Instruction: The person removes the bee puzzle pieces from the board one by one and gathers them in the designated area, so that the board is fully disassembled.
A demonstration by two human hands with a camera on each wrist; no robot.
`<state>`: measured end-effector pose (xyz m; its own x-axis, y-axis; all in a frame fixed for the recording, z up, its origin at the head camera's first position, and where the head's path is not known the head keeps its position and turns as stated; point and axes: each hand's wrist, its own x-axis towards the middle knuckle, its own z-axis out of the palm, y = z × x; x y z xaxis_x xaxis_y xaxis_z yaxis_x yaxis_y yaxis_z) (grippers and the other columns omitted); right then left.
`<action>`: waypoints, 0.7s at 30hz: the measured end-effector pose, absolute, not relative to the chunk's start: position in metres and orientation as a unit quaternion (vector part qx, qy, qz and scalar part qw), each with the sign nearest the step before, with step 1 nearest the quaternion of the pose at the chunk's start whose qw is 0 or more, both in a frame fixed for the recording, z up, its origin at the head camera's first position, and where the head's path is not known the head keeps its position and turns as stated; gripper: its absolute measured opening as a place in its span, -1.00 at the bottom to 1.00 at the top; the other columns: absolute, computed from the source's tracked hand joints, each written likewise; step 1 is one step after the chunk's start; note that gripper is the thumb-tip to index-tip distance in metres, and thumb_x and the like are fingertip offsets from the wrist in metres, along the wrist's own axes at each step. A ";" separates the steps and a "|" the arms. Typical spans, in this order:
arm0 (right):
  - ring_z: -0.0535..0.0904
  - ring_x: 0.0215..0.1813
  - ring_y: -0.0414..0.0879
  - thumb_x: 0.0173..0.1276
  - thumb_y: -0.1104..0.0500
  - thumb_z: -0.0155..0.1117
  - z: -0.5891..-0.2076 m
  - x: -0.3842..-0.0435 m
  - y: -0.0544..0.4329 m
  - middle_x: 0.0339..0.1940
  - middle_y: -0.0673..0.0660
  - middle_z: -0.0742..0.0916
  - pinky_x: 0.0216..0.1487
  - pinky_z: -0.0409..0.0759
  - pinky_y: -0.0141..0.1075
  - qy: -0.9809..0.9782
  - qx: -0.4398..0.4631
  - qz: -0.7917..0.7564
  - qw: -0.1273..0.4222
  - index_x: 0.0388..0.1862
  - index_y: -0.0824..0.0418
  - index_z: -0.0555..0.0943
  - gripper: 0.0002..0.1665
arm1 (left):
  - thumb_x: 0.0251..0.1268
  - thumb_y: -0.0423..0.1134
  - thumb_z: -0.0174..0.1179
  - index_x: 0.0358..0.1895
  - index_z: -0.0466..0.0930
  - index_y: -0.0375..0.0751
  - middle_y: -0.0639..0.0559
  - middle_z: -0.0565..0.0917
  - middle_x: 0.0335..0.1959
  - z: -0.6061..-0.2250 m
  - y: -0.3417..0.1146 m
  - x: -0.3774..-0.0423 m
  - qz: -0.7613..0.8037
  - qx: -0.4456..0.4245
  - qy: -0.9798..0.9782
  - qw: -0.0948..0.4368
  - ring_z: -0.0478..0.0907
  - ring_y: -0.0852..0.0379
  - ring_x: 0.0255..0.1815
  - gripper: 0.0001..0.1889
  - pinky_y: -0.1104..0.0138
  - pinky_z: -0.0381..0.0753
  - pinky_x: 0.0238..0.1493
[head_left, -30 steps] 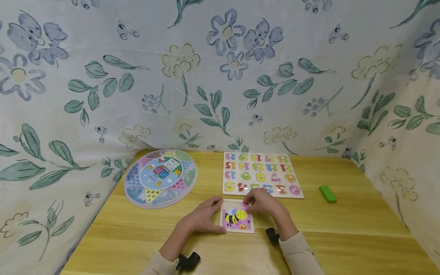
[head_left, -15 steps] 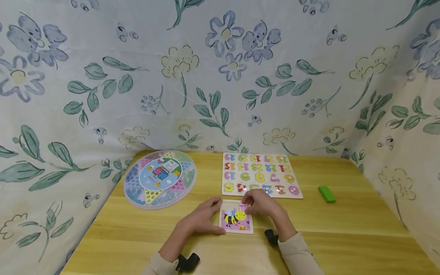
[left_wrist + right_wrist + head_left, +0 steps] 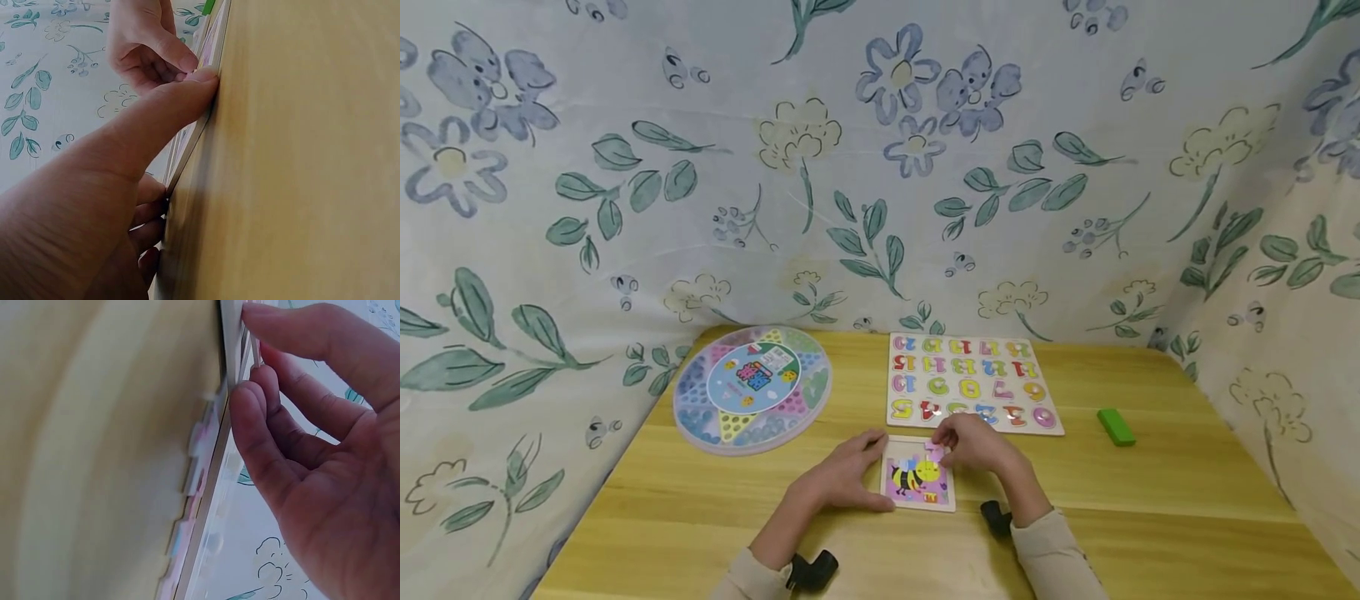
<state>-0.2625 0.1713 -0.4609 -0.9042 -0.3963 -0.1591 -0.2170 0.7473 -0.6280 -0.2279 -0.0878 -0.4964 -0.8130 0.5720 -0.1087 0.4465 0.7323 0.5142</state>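
A small bee jigsaw puzzle (image 3: 917,477) lies in a pale wooden tray on the table. My left hand (image 3: 844,477) grips the tray's left side, thumb at the near corner and fingers at the far one. In the left wrist view, the thumb (image 3: 194,87) presses the tray's edge. At the far right corner, my right hand (image 3: 973,442) pinches a pink puzzle piece (image 3: 934,451) between thumb and fingers. The bare tray bottom shows along the far side, left of that piece. In the right wrist view, fingertips (image 3: 249,400) meet the tray's rim.
Just behind the tray lies a white number puzzle board (image 3: 973,385). A round Chinese checkers style board (image 3: 688,417) with a blue label rests at the left back. Far to the right is a green block (image 3: 1116,427). Floral cloth (image 3: 880,167) hangs behind the table.
The pink piece shifts slightly at the tray's far right corner, staying in the right hand's fingers. The left hand keeps its grip on the tray. The head view sways a little.
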 end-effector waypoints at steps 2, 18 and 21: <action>0.49 -0.35 -0.16 -0.03 0.38 0.53 -0.462 -0.263 0.172 -0.40 0.03 0.65 -0.31 0.50 -0.40 0.924 -0.164 -0.316 0.142 -0.30 0.23 0.68 -0.71 | -0.03 0.38 0.32 0.54 0.05 -0.18 -0.06 0.08 0.58 -0.497 -0.088 -0.228 0.237 0.278 0.922 0.130 0.07 -0.08 0.56 0.14 0.05 0.18 0.51; 0.49 -0.37 -0.15 -0.02 0.35 0.54 -0.462 -0.264 0.173 -0.42 0.01 0.65 -0.34 0.50 -0.39 0.927 -0.153 -0.314 0.137 -0.32 0.21 0.69 -0.75 | -0.04 0.41 0.30 0.55 0.03 -0.15 -0.02 0.07 0.58 -0.498 -0.087 -0.230 0.241 0.272 0.921 0.138 0.05 -0.04 0.58 0.15 0.06 0.16 0.52; 0.49 -0.37 -0.15 -0.01 0.34 0.54 -0.462 -0.265 0.174 -0.42 0.01 0.64 -0.34 0.51 -0.38 0.926 -0.153 -0.317 0.138 -0.32 0.21 0.69 -0.75 | -0.04 0.41 0.30 0.55 0.04 -0.16 -0.03 0.08 0.58 -0.498 -0.087 -0.230 0.239 0.273 0.922 0.136 0.06 -0.05 0.57 0.15 0.06 0.16 0.52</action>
<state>-0.2646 0.1739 -0.4623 -0.9154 -0.3700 -0.1587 -0.1947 0.7520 -0.6298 -0.2300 -0.0873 -0.4980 -0.8143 0.5676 -0.1215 0.4375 0.7377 0.5142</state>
